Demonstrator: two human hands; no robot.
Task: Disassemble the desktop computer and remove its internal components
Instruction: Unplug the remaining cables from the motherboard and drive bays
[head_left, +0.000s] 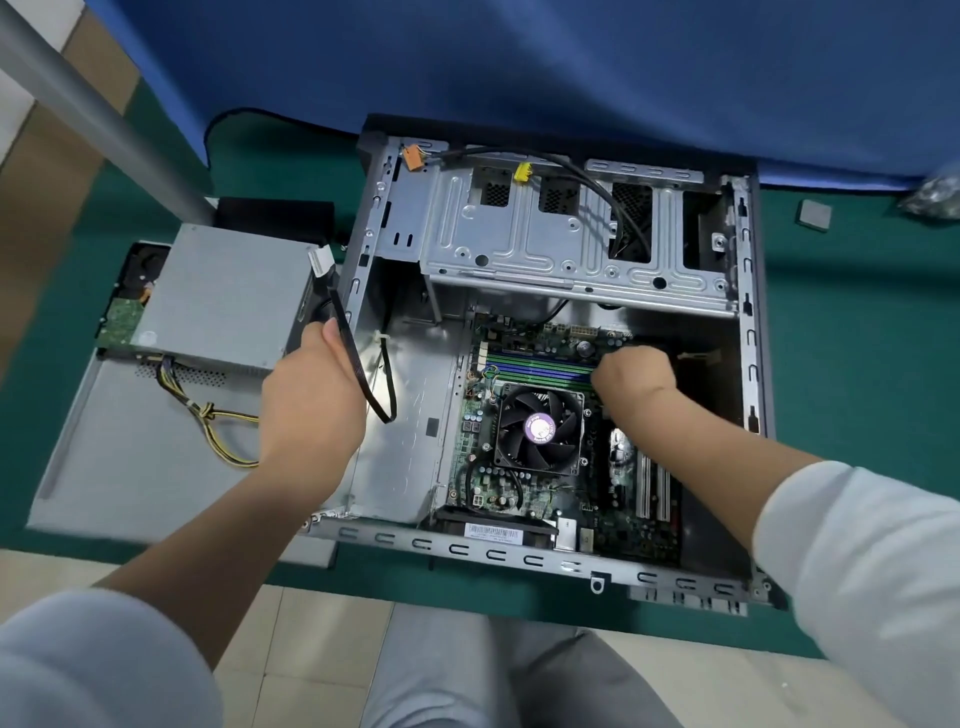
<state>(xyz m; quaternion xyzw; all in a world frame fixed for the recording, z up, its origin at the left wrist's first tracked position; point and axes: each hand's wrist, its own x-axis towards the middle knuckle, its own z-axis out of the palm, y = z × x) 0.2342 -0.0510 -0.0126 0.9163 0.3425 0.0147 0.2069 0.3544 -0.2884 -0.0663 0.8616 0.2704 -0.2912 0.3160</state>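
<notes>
Flat on the green mat lies the open grey metal desktop computer case (561, 558), its green motherboard (524, 415) exposed around a black square cooling fan (537, 431). Left of the case, the left hand (311, 387) grips a flat black cable (358, 369). Just beyond the fan, the right hand (636, 371) is curled over the memory slots; what it grasps cannot be told. Left of the case sits the grey metal power supply box (223, 296).

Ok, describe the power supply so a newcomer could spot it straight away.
Start at the open computer case on the green mat. Just outside its left wall sits the power supply, a plain grey metal box. Unlike its neighbours, it trails yellow and black wires.
</notes>
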